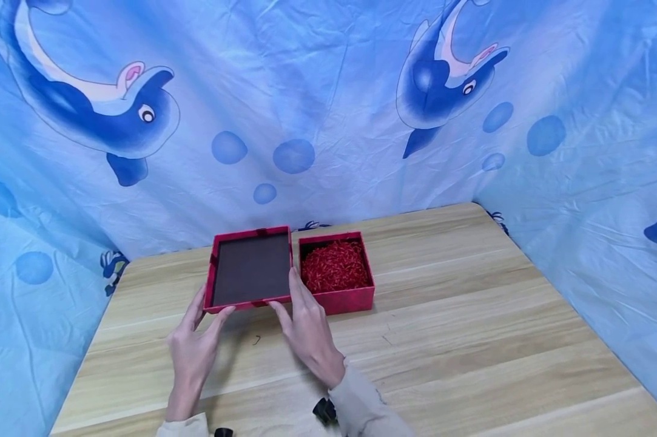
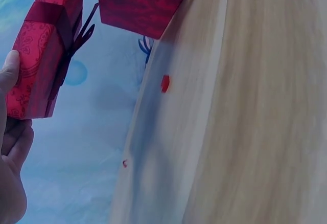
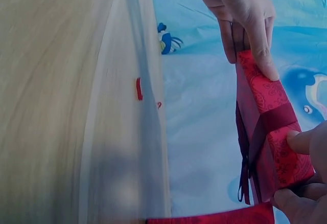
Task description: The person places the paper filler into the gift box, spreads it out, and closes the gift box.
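A square red box lid (image 1: pixel 253 268) with a dark inner face is held up over the table, its hollow side toward the head camera. My left hand (image 1: pixel 193 352) grips its near left corner, thumb on the near rim. At the near right corner my right hand (image 1: pixel 310 332) holds it, fingers along the side. Both wrist views show the lid's red patterned side wall (image 3: pixel 261 88) with a dark red ribbon (image 2: pixel 50 18) around it; a bow (image 3: pixel 244 157) hangs on its outer face. Right of the lid stands the open red box (image 1: pixel 346 301), filled with red shredded paper (image 1: pixel 336 266).
The wooden table (image 1: pixel 470 340) extends to the right and toward the front. Loose red paper shreds (image 2: pixel 165 83) lie on it near the box. A blue curtain (image 1: pixel 328 109) printed with dolphins rises behind the table. A small black object (image 1: pixel 325 411) sits by my right wrist.
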A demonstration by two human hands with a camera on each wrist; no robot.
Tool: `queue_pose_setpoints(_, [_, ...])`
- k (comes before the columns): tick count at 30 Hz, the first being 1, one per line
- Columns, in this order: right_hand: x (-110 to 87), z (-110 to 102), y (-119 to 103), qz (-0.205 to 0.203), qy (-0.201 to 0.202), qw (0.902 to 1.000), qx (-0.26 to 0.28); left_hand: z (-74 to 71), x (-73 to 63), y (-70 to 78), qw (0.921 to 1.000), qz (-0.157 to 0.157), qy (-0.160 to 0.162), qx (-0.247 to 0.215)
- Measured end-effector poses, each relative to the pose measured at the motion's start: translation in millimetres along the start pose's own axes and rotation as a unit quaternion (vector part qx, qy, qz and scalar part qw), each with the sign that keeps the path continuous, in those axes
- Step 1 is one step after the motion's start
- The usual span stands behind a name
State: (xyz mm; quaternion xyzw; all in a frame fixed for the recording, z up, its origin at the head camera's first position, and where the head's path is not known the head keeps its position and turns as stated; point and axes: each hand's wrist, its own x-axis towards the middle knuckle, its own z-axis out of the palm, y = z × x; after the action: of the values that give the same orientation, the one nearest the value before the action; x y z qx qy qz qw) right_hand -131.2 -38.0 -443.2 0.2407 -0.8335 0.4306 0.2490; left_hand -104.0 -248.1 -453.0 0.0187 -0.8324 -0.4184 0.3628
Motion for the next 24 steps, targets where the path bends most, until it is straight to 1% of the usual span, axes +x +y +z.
queue_pose_setpoints(6, [0.2, -11.5, 10.1, 0.006, 0.001, 1.0, -0.004, 15.3, 0.1, 3.1, 0.9997, 0.018, -0.003, -0.018])
queue_pose_setpoints(10, [0.6, -18.6, 19.2, 0.01, 0.001, 0.9999, -0.007, 25.9, -0.2, 6.9, 0.9993, 0.025, -0.007, -0.028])
queue_pose_setpoints(17, [2.4, -31.3, 31.2, 0.012, 0.002, 0.9999, 0.002, 41.5, -0.5, 14.5, 0.9987, 0.026, -0.011, -0.042])
queue_pose_setpoints(24, [1.2, -45.6, 42.9, 0.029, -0.003, 0.9995, 0.014, 57.8, -1.3, 25.2, 0.9983, 0.028, -0.023, -0.045])
